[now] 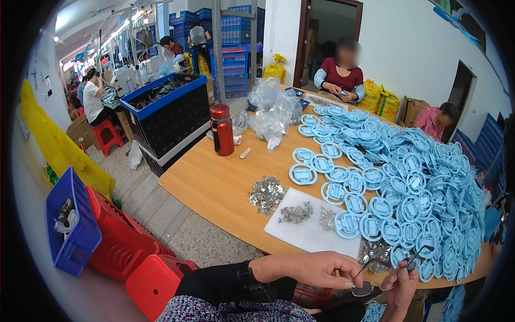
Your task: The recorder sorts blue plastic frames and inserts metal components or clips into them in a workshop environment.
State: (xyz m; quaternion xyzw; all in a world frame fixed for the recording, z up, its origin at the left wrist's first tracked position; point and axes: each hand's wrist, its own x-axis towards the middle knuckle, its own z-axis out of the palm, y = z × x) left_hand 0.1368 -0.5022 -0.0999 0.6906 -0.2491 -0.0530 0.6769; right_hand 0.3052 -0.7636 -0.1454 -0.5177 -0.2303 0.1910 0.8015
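Observation:
Over the table's near edge I hold a pair of eyeglasses [362, 290], its thin dark temples unfolded and one lens hanging below my fingers. My left hand [327, 270] pinches the frame from the left. The fingers of my right hand [401, 283] are closed on its other side. Just beyond them lies a pile of small shiny metal pieces [376, 251]. Flat light-blue round plastic parts [346, 225] start right behind it. To the left, a white foam sheet [284, 233] carries small heaps of tiny metal parts [296, 213].
A big mound of blue plastic parts [407, 166] covers the table's right side. A red flask [221, 130] and clear plastic bags [273, 110] stand farther back. Across the table sits a person in a dark red top [343, 78]. Red stools [155, 284] and a blue crate [72, 222] are at left.

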